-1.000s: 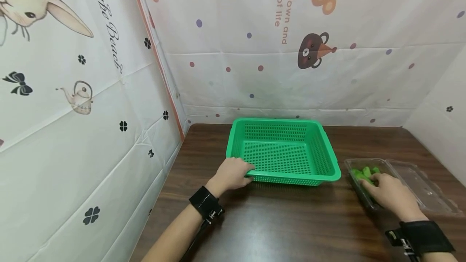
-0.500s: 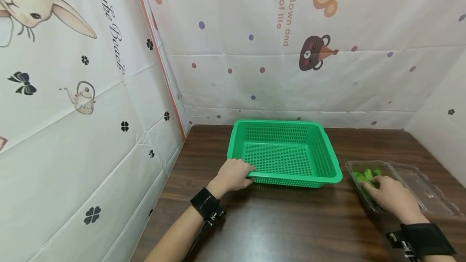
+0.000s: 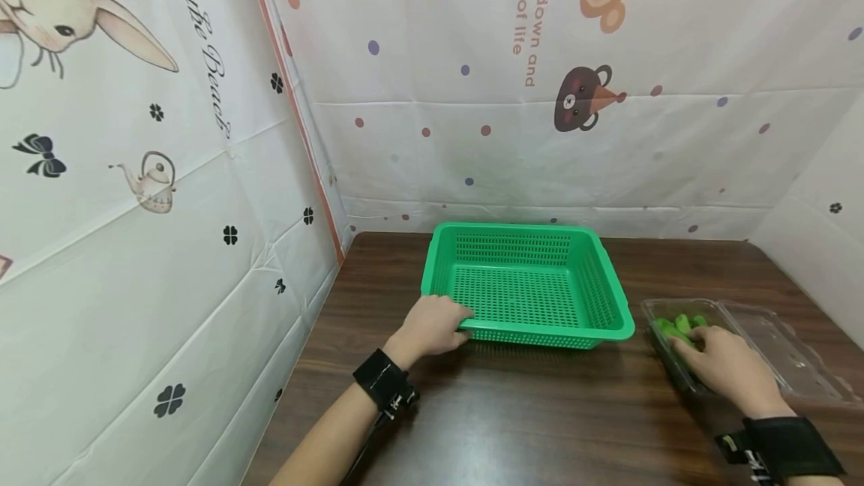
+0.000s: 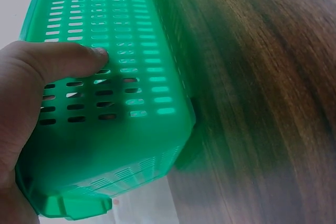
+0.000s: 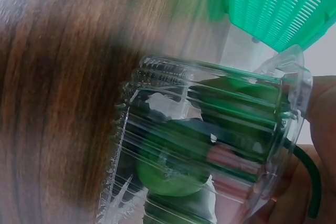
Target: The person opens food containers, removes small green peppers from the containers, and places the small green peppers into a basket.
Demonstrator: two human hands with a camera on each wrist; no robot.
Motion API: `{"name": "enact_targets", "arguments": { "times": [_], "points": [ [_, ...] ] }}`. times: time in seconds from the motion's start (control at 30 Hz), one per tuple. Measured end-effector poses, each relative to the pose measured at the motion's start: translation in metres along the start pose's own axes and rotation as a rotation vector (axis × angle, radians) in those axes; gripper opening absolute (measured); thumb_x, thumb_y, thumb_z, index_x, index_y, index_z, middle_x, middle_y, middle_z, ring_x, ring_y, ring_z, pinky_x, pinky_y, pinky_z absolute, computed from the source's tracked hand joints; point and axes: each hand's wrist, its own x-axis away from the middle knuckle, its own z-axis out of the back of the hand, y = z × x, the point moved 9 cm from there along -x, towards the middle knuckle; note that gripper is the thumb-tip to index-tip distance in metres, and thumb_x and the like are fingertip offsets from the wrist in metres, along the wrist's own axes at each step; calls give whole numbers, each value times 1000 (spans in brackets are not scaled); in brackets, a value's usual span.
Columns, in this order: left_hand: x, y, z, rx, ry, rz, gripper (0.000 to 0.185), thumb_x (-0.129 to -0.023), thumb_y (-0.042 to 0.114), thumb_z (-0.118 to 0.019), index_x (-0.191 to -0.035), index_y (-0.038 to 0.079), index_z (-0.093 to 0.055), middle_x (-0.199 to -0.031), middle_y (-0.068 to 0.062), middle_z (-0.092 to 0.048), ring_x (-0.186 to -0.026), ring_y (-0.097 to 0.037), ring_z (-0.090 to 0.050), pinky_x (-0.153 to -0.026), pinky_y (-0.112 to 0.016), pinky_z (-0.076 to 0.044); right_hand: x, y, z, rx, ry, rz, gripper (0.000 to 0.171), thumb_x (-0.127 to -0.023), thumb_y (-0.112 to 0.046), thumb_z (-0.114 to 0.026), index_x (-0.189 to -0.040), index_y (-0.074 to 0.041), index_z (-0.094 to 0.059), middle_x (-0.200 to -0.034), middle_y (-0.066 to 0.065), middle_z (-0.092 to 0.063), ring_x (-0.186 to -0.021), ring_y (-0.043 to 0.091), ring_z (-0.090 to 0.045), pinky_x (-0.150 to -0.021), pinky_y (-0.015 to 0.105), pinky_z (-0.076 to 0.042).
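A green slotted basket (image 3: 540,341) stands on the dark wooden table, with nothing in it. My left hand (image 3: 432,325) grips its near left corner. In the left wrist view the thumb (image 4: 63,59) lies on the basket (image 4: 131,145) wall. To the right sits a clear plastic clamshell box (image 3: 651,307) holding green pieces (image 3: 675,323). My right hand (image 3: 725,366) lies over its near part, fingertips at the green pieces. The right wrist view shows the box (image 5: 173,77) and green pieces (image 5: 168,177) through the plastic, my hand (image 5: 323,124) at the edge. Its hold is hidden.
The box's clear lid (image 3: 783,351) lies folded open to the right. Printed cloth walls (image 3: 472,133) close in the table (image 3: 526,411) at the left, back and right. Bare wood lies between my arms, in front of the basket.
The view has shifted slightly. Both hands stay where they were, the left on the basket corner and the right in the box.
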Motion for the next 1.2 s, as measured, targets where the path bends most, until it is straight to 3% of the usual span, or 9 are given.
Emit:
{"name": "enact_targets", "arguments": {
  "times": [0.17,0.43,0.83,1.03,1.2],
  "points": [
    [0,0,-1,-3,-4,1,16,-92,39,-73,-103,29,-76,-69,14,-64,-57,-1,-48,-50,-21,-36,2,-1,1,-4,17,-1,72,-102,-48,-54,-120,22,-60,-87,21,-69,-67,22,-62,-57,40,-46],
    [0,-1,-2,3,-19,15,17,-92,39,-73,-105,28,-77,-68,15,-62,-57,-2,-47,-50,-21,-36,4,-3,7,11,45,7,70,-102,-45,-57,-119,22,-60,-103,39,-65,-76,37,-66,-60,48,-50],
    [-1,-2,-3,9,-20,19,17,-92,39,-73,-104,28,-77,-65,15,-59,-57,-3,-45,-49,-22,-34,4,-2,7,15,28,-2,70,-101,-47,-57,-120,20,-60,-103,37,-66,-73,32,-66,-57,44,-48],
    [0,-2,-3,10,-22,19,15,-92,39,-72,-101,28,-76,-58,14,-47,-56,-4,-37,-48,-22,-28,2,-3,5,27,24,-4,68,-100,-45,-58,-118,20,-62,-104,38,-65,-77,38,-66,-59,48,-49],
    [-1,-2,-2,10,-26,18,13,-92,39,-72,-99,28,-75,-61,14,-51,-57,-5,-39,-49,-22,-30,3,0,6,15,34,-5,73,-100,-50,-57,-121,20,-61,-110,40,-63,-79,42,-67,-58,47,-49]
  ]
}}
